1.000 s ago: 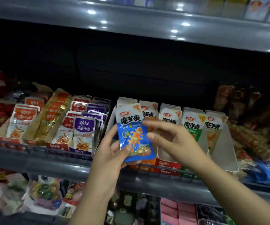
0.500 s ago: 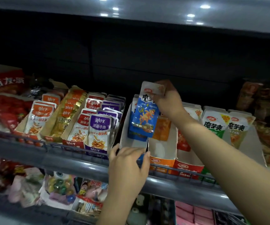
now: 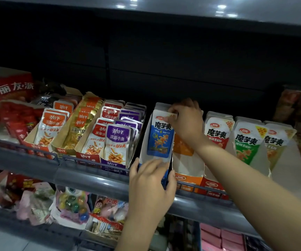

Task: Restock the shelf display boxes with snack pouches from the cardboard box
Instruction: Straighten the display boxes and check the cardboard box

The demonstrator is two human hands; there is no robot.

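- Head view: we see a shelf with a grey front rail, carrying rows of open display boxes filled with snack pouches.
- We see the right hand reaching over the display boxes; its thumb and fingers pinch the top edge of the blue pouch.
- We see the blue pouch standing upright at the back of the blue display box, its printed face toward the camera and its lower edge inside the box.
- We see the left hand at the front of the blue display box, fingers curled over the front lip and gripping it.
- To the right of the blue box we see the orange display box; its white inner floor is exposed and an orange pouch stands at its back, partly hidden by the right wrist.
- Further right stand a red pouch, a green pouch and one more pouch at the row's end, all upright.
- To the left we see purple pouches and orange-topped pouches in their own boxes.
- A red carton sits at the far left of the shelf.
- Mixed goods lie on the lower shelf; we cannot tell what they are.
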